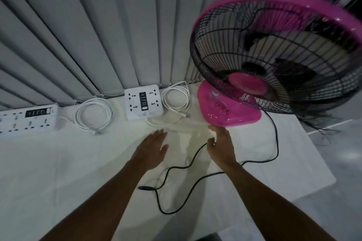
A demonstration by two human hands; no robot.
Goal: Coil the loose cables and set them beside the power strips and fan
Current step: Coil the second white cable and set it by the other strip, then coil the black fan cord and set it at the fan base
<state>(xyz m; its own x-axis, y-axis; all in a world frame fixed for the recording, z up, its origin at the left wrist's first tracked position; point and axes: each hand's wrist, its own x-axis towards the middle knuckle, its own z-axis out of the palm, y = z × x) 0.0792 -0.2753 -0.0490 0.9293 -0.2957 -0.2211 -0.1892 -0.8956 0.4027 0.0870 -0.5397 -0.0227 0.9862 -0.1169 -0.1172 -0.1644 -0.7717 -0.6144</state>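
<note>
A black fan cable (pixel 177 168) lies loose in wavy loops on the white cloth, its plug (pixel 146 188) near my left forearm. My right hand (pixel 222 144) is curled just in front of the fan base, and the cable runs up under its thumb. My left hand (pixel 153 147) hovers flat beside it with fingers spread, holding nothing. The pink fan (pixel 274 49) stands at the right on its pink base (pixel 225 111). One coiled white cable (pixel 95 116) lies between the long power strip (pixel 27 119) and the square power strip (pixel 144 101). A second white coil (pixel 176 101) lies between the square strip and the fan.
The table (pixel 58 172) is covered with a white cloth, and its right edge (pixel 317 164) drops off just past the fan. Grey vertical blinds (pixel 98 25) hang close behind the strips. The fan head overhangs the right part of the table.
</note>
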